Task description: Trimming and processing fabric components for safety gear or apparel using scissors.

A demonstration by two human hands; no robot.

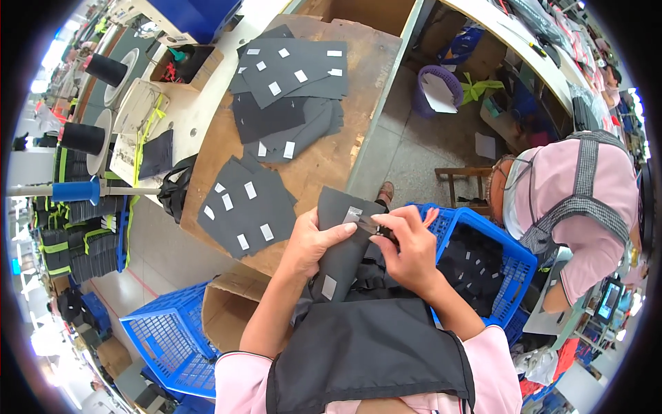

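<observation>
My left hand [312, 241] is closed on a dark grey fabric piece [339, 257], its thumb lying across the front near a pale label [353, 213]. A second white label [329, 287] shows lower on the same piece. In my right hand [412, 245] is a small metal tool with a dark grip that looks like thread snips [367, 223]; its tips point left at the upper label. The fingers hide most of the grip. Just beyond my left hand, grey pieces with white labels [246, 204] lie fanned on the brown wooden board [227, 148].
More labelled grey pieces [296, 65] are stacked farther up the board. A blue crate [514, 269] of dark pieces stands at my right, another blue crate [169, 338] and a cardboard box [231, 310] at my left. A person in pink [579, 186] sits at the right.
</observation>
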